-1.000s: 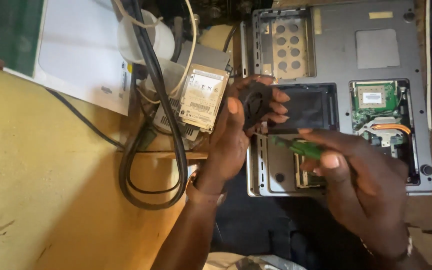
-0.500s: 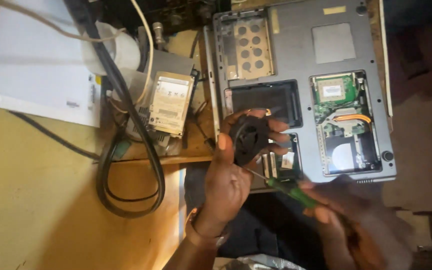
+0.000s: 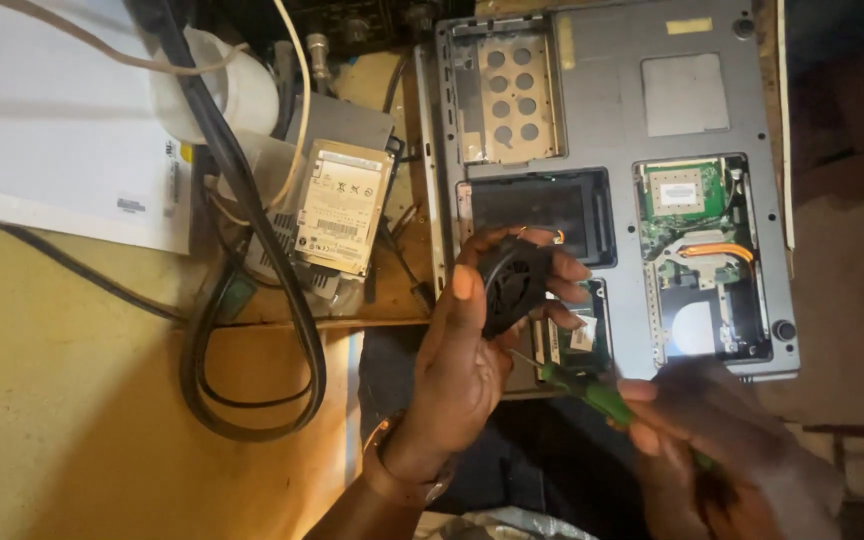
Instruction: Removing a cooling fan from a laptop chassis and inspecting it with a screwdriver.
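1. The left hand [image 3: 467, 365] is closed around a small black fan [image 3: 512, 285], thumb up its near side and fingers curled over the far edge, holding it up just above the laptop's front rim.
2. The right hand [image 3: 727, 450] grips a green-handled screwdriver [image 3: 592, 393]; the hand is blurred, but the fingers wrap the handle, and the thin shaft points up-left toward the underside of the fan.
3. Behind both hands lies a grey laptop [image 3: 602, 100] turned bottom-up with its covers off: a dark empty bay [image 3: 537, 212] sits right behind the fan, and a green circuit board [image 3: 687, 200] with a copper heat pipe [image 3: 717, 250] shows to the right.
4. To the left, on the wooden bench [image 3: 72, 400], a hard drive [image 3: 342, 210] rests label-up on a silver box.
5. A thick black cable [image 3: 252, 300] loops over the bench beside it, and a white sheet [image 3: 52, 130] lies at the far left.
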